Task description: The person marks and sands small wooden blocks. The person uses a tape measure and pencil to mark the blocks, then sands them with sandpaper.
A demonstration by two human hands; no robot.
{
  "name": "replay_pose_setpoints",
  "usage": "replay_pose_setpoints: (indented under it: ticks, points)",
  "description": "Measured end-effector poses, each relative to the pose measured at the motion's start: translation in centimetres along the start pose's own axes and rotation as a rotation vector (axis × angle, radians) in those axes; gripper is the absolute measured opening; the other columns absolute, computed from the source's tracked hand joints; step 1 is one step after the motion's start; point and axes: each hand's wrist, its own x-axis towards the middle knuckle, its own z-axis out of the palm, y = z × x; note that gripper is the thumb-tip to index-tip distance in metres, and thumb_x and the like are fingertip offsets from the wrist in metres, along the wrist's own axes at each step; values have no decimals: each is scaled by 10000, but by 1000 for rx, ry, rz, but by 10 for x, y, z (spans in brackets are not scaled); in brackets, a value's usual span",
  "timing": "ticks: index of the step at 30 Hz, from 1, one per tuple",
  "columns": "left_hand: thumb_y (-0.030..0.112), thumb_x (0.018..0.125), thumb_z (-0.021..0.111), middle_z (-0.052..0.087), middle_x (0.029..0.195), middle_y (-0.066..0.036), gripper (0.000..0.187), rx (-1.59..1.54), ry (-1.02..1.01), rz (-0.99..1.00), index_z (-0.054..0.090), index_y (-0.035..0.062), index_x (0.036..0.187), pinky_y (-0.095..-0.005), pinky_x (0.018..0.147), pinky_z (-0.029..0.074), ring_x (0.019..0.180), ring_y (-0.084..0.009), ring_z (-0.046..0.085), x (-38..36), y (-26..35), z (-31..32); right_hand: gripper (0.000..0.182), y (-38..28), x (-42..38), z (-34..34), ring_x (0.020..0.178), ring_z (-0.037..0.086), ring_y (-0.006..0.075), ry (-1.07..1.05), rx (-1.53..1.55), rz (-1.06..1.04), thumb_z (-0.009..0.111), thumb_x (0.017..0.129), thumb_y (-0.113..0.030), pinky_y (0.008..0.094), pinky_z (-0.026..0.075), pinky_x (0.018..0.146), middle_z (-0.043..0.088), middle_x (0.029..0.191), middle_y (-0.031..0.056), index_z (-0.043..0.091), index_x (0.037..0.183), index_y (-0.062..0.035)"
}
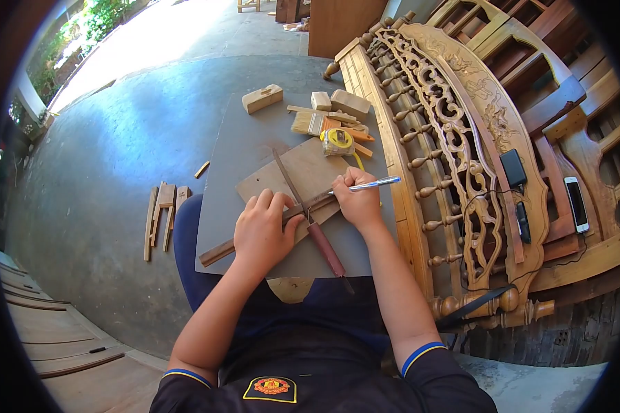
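My left hand (264, 226) is closed round a dark wooden strip (217, 253), which lies slantwise over a grey board (217, 206) at my lap. In my right hand (358, 203) is a blue-and-white pen (375, 184), its tip end at the strip near the middle. A long thin tool, like a file, with a red-brown handle (327, 251) lies crosswise by the strip, close to my left thumb. Beneath them rests a flat wooden panel (258, 186). A yellow tape measure (338, 141) stands just beyond my right hand.
Wooden blocks (262, 99) and a paintbrush (310, 124) lie on the board's far part. Several wood pieces (164, 206) are on the floor at left. Carved furniture (455, 138) flanks the right side, with a phone (576, 204) and a black power bank (512, 168) on it.
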Motion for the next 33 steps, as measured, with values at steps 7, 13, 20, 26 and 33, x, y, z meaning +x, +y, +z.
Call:
replay_pose_setpoints:
  ticks: [7,13,20,26,33]
  points:
    - [207,866,831,653,997,-95,280,-83,-10,43,671,93,1067,-440,854,539,970,-329,671,-1,-9,-7,388,-19,0,-2,520,509,66,57,271,304,774,1008,-215,268,419,453,571,629,19,499,770,-79]
    - [167,869,830,715,1048,-109,247,-86,-81,-37,733,67,1073,-419,851,553,963,-320,715,-17,-27,-58,361,-17,1,-4,534,578,78,-1,227,260,809,998,-257,233,448,444,630,698,26,538,833,-86]
    - [160,888,807,716,964,-113,160,-186,-85,-131,810,82,1028,-435,774,569,851,-345,726,-24,-27,-52,252,-95,-21,17,706,653,77,-290,62,140,818,975,-215,258,530,654,693,766,18,640,946,-39]
    - [183,868,816,722,1027,-104,237,-142,-106,-87,784,82,1080,-455,814,591,894,-359,732,-21,-20,-34,191,-84,-25,37,744,675,69,-599,25,215,783,997,-144,231,533,644,712,847,23,629,973,-33]
    - [195,917,798,714,920,-148,379,-366,-282,-168,782,136,1291,-430,778,558,794,-350,689,-40,-43,-63,316,-96,-27,34,649,607,78,-543,-247,-35,796,972,-181,282,484,596,666,686,46,625,759,-22]
